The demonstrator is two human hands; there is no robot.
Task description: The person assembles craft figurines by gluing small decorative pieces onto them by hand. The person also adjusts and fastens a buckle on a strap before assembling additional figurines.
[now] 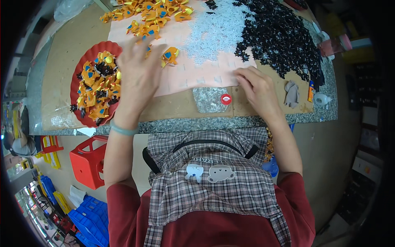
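My left hand (140, 68), blurred, has its fingers spread over the left part of a pink cloth (185, 80). Close to its fingertips lies an orange plastic piece (170, 55) with yellow and blue parts. My right hand (260, 89) is closed in a pinch at the cloth's right front corner; whatever is between its fingertips is too small or hidden to tell. Many small white pieces (214, 35) cover the cloth's middle, and a heap of small black pieces (279, 39) lies to the right. More orange pieces (154, 14) are piled at the back.
A red scalloped tray (77, 88) of orange and black pieces stands left of my left hand. In front lie a red round cap (226, 99), a grey cloth scrap (291, 94), an orange tube (310, 91) and a small clear bottle (322, 99). A red stool (87, 164) stands below the table.
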